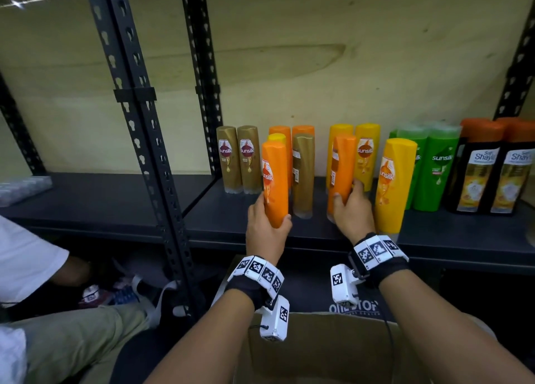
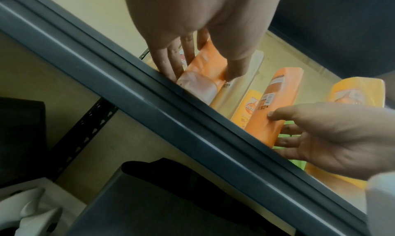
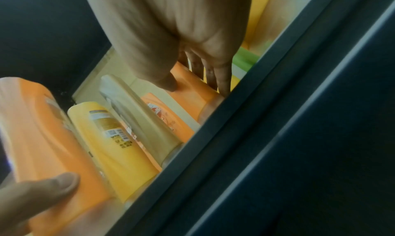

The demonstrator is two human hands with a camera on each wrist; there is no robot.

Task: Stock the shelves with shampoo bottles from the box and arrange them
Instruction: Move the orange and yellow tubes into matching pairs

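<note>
My left hand (image 1: pixel 267 224) grips an orange Sunsilk bottle (image 1: pixel 275 181) near its base, upright over the dark shelf (image 1: pixel 231 227), label facing me. My right hand (image 1: pixel 351 207) grips a second orange bottle (image 1: pixel 343 169) low down, turned so its back label shows. In the left wrist view the left-hand bottle (image 2: pixel 205 67) lies under the thumb and fingers (image 2: pixel 164 65), and the right-hand bottle (image 2: pixel 275 104) shows further along. The right wrist view shows my right hand's fingers (image 3: pixel 222 81) round its bottle (image 3: pixel 192 91). The cardboard box (image 1: pixel 333 349) sits below, between my forearms.
On the shelf stand two gold bottles (image 1: pixel 240 159), a turned gold one (image 1: pixel 303 175), orange and yellow ones behind, a yellow bottle (image 1: pixel 395 184) at the front right, green bottles (image 1: pixel 434 169) and black bottles (image 1: pixel 489 175). A slotted upright (image 1: pixel 144 123) rises left. Another person's leg (image 1: pixel 72 334) is at lower left.
</note>
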